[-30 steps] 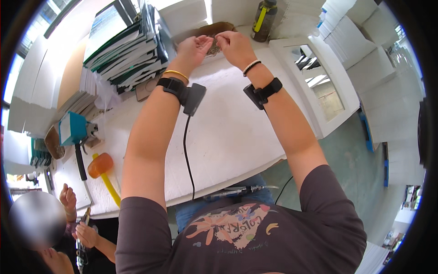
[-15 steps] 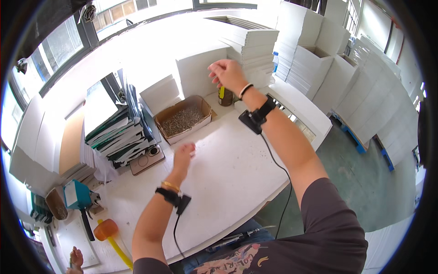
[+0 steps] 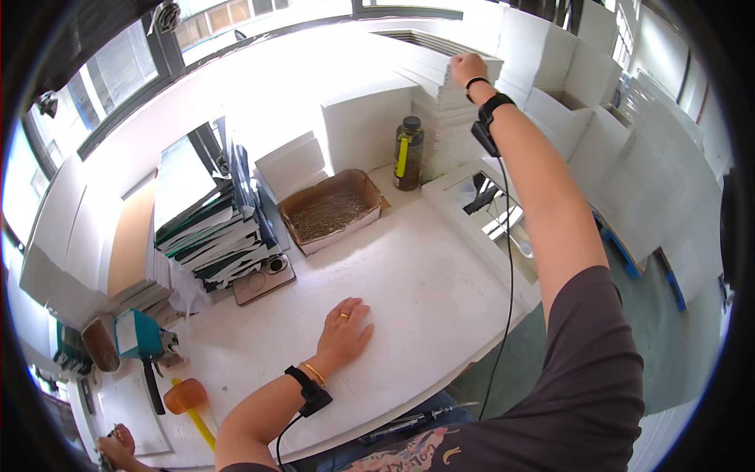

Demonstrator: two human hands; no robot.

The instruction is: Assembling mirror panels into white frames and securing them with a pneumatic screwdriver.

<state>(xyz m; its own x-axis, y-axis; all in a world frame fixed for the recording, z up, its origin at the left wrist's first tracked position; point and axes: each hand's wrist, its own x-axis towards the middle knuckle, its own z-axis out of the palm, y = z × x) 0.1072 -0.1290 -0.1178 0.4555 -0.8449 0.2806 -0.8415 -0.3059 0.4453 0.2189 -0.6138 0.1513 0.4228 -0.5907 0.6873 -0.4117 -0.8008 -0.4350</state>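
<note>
Since the earlier frame the right hand (image 3: 468, 67) has reached farther out, from the brown bottle up to the tall stack of white sheets (image 3: 448, 110) at the counter's far right corner, while the left hand (image 3: 344, 329) has stayed down on the white counter (image 3: 417, 291). That right grip pinches the top edge of the stack, fingers curled over it. By contrast the left grip is released, palm flat and fingers spread on bare counter near the near edge. Just left of the stack stands the brown bottle (image 3: 407, 153) with a yellow label, and beside it, toward the middle, lies a shallow cardboard tray (image 3: 332, 211) of small dark bits. Along the left edge leans a pile of green-edged folders (image 3: 208, 216). At the near left corner rest a teal tool (image 3: 140, 337) and an orange mallet (image 3: 189, 400).
</note>
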